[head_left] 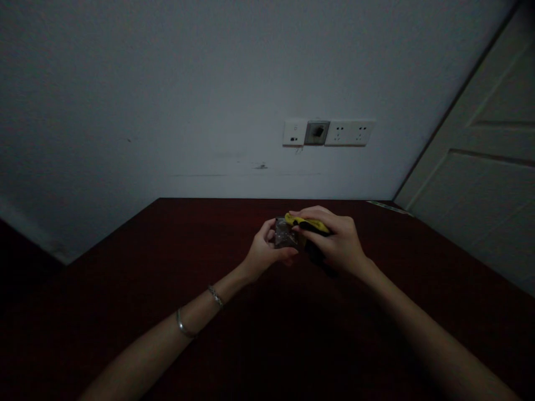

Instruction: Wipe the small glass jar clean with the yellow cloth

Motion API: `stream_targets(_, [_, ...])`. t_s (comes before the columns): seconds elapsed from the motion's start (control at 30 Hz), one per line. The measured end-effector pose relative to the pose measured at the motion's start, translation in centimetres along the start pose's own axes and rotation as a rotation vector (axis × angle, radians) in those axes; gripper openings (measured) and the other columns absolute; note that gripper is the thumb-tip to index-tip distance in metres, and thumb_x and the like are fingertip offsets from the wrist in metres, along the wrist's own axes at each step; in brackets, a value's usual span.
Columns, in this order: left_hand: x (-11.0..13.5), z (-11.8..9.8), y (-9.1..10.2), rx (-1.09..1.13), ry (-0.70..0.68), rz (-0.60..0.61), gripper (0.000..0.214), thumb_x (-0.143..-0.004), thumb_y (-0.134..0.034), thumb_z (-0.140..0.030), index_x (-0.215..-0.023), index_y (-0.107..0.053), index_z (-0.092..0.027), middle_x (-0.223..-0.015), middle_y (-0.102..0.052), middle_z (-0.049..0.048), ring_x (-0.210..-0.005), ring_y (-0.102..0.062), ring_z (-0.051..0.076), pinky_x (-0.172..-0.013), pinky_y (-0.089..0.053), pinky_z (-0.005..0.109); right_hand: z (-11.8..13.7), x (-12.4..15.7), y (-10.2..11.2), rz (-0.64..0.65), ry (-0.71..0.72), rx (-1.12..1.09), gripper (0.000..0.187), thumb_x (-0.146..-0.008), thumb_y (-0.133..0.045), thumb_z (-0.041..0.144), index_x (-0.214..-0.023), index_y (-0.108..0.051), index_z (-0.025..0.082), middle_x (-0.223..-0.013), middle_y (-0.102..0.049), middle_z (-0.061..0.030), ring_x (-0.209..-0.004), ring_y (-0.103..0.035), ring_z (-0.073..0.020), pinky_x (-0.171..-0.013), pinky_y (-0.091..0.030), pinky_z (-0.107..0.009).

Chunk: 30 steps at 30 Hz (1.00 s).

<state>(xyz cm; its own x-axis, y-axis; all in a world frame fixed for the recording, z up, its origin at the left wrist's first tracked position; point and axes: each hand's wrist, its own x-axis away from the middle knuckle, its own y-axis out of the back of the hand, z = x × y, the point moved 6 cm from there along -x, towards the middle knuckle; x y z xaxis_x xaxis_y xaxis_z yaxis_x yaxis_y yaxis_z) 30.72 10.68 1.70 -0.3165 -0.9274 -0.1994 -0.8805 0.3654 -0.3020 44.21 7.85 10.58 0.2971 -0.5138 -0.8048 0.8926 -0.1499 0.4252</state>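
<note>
Between the thumb and fingers of my left hand (267, 250) is a small greyish block (285, 234) with a shiny, see-through look; its exact kind is unclear in the dim light. My right hand (334, 234) is closed around a yellow and black cloth (307, 223). The yellow edge of the cloth lies against the upper right side of the block, and a dark part hangs below my right fingers. Both hands are close together above the dark red table (200, 239).
Behind the table rises a pale wall (188, 100) with a row of switches and sockets (349, 133). A panelled door (480, 150) stands at the right. A thin pale strip (388, 208) lies along the table's far right edge.
</note>
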Motion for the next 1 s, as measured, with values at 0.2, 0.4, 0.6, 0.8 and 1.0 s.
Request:
stream_targets(0.2, [0.0, -0.2, -0.1, -0.002, -0.015, 0.008, 0.08, -0.052, -0.086, -0.027, -0.117, -0.041, -0.017, -0.086, -0.06, 0.0009, -0.052, -0.06, 0.01, -0.045, -0.055, 0.024, 0.7, 0.1, 0.0, 0.04, 0.094, 0.001, 0.025, -0.08, -0.067, 0.017, -0.104, -0.067, 0.025, -0.104, -0.07, -0.005, -0.095, -0.064, -0.0194, -0.082, -0.054, -0.036])
stream_targets(0.4, [-0.1, -0.5, 0.2, -0.007, -0.027, -0.041, 0.078, -0.052, -0.086, -0.025, -0.117, -0.043, -0.016, -0.087, -0.06, 0.0019, -0.058, -0.061, 0.011, -0.048, -0.056, 0.024, 1.6, 0.0, -0.1, 0.094, 0.158, 0.023, 0.026, -0.079, -0.067, 0.016, -0.104, -0.067, 0.022, -0.099, -0.071, -0.0068, -0.092, -0.065, -0.0198, -0.079, -0.055, -0.035])
stream_targets(0.6, [-0.2, 0.0, 1.1, -0.014, -0.01, -0.074, 0.074, -0.055, -0.083, -0.027, -0.117, -0.043, -0.016, -0.092, -0.062, 0.004, -0.056, -0.062, 0.012, -0.046, -0.055, 0.025, 2.8, -0.2, -0.6, 0.258, 0.149, 0.007, 0.019, -0.081, -0.065, 0.018, -0.099, -0.069, 0.018, -0.092, -0.07, -0.0069, -0.087, -0.065, -0.0177, -0.073, -0.055, -0.03])
stream_targets(0.8, [-0.2, -0.3, 0.6, -0.014, 0.037, 0.013, 0.078, -0.055, -0.083, -0.034, -0.118, -0.041, -0.017, -0.08, -0.061, -0.0005, -0.048, -0.062, 0.013, -0.045, -0.055, 0.027, 1.1, -0.5, 1.2, -0.027, -0.015, 0.098, 0.016, -0.082, -0.066, 0.024, -0.098, -0.067, 0.022, -0.095, -0.071, -0.0044, -0.087, -0.067, -0.0182, -0.077, -0.054, -0.032])
stream_targets(1.0, [0.3, 0.0, -0.6, -0.001, 0.141, 0.099, 0.067, -0.06, -0.08, -0.039, -0.111, -0.043, -0.018, -0.077, -0.06, -0.001, -0.047, -0.062, 0.013, -0.045, -0.055, 0.027, -0.7, -0.2, -0.1, 0.049, -0.097, -0.009, 0.025, -0.088, -0.056, 0.023, -0.112, -0.061, 0.025, -0.116, -0.067, -0.0051, -0.107, -0.062, -0.0201, -0.093, -0.049, -0.038])
